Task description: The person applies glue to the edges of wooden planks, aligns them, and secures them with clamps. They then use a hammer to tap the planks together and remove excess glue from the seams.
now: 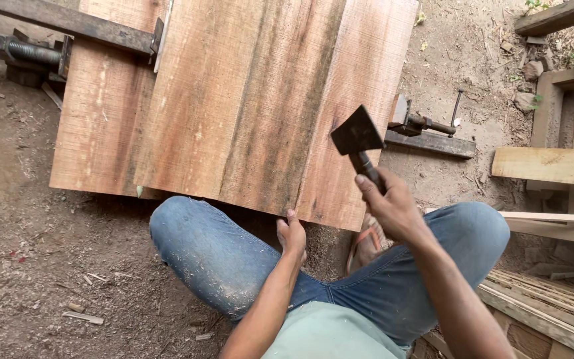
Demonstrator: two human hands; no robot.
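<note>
My right hand (393, 206) grips the handle of a small dark hatchet (356, 135), its blade raised over the near right part of a wide panel of reddish wooden boards (247, 100). My left hand (292, 237) rests at the near edge of the panel, fingers curled under it and thumb up against the board's end. I sit on the ground with both knees in blue jeans spread on either side of the panel's near edge.
A long metal bar clamp (61, 23) spans the far left of the panel, its screw head (426, 124) showing at the right. Wooden planks and a frame (553, 166) stand at right. Dirt ground with wood chips (48, 266) lies at left.
</note>
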